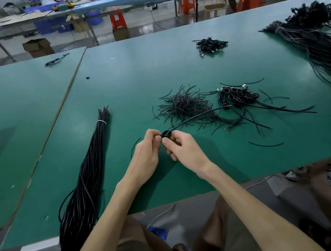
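The thumb and curled fingers (155, 134) of the left hand (145, 148) pinch a small coiled loop of a black cable (190, 119). The right hand (184, 149) meets it from the other side, its thumb and forefinger pressed onto the same loop and its other fingers curled under the palm. The loop sits between the two sets of fingertips, held just above the green table (137, 78) near its front edge. From the loop the cable's free end arcs up and to the right, over a pile of thin black tie wires (180, 104), and finishes in a bare reddish tip.

A single curved tie wire (135, 146) lies on the mat just left of the left hand, and another (265, 144) lies well to the right. Beyond the tie wires, to the right, sits a heap of coiled cables (237, 97) with loose tails trailing toward the person. To the left, a long bundle of black cables (86, 181), bound near its far end by a white tie, runs from the table's front edge away from the person. A smaller heap of coiled cables (209, 45) lies farther back, and a large bundle (318, 42) fills the far right corner.
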A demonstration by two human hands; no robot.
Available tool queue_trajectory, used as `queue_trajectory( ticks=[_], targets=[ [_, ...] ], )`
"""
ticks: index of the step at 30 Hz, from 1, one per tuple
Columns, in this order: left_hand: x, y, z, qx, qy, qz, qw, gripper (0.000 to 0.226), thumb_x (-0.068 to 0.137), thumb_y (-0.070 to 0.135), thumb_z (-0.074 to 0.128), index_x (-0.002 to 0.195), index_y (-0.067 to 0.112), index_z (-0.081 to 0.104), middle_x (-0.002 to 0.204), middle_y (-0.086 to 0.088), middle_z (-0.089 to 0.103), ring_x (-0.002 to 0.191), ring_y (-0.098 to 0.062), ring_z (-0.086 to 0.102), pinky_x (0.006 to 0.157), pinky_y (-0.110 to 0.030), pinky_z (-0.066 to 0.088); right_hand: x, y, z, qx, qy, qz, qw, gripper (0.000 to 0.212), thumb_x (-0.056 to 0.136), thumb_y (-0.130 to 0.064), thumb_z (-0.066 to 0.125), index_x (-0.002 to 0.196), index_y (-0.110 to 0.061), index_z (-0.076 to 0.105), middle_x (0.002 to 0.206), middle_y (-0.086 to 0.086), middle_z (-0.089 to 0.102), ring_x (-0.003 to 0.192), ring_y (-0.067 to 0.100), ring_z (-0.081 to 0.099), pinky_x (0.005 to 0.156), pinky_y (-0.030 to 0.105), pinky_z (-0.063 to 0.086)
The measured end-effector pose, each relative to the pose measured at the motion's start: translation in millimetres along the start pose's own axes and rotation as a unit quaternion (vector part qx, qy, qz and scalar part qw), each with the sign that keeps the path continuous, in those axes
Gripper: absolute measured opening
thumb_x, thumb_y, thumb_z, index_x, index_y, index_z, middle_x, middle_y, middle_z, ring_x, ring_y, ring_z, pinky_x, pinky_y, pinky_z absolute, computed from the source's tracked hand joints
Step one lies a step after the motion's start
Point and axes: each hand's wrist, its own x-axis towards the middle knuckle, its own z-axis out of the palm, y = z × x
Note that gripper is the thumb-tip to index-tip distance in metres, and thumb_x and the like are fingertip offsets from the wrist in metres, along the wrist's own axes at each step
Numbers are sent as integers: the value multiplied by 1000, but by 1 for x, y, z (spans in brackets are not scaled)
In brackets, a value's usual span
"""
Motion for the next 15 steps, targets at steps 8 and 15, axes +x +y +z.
queue_trajectory(
  ticks=[8, 15],
  targets=[
    [-7, 5, 6, 59, -26, 3, 998, 25, 107, 36, 38, 132, 32, 36, 112, 6, 64, 91, -7, 57, 76, -28, 42, -3, -2, -7, 116, 13, 33, 993, 18, 104, -19, 59, 89, -8, 59, 66, -3, 55, 54, 9, 45, 50, 18, 40],
    [-14, 17, 3, 192, 55, 116, 973, 33, 99, 8, 64, 130, 1, 60, 111, -10, 66, 100, -27, 63, 77, -40, 55, -3, -3, -6, 151, 22, 60, 986, 21, 103, -19, 59, 85, -9, 58, 64, -5, 52, 50, 9, 42, 46, 18, 35]
  ],
)
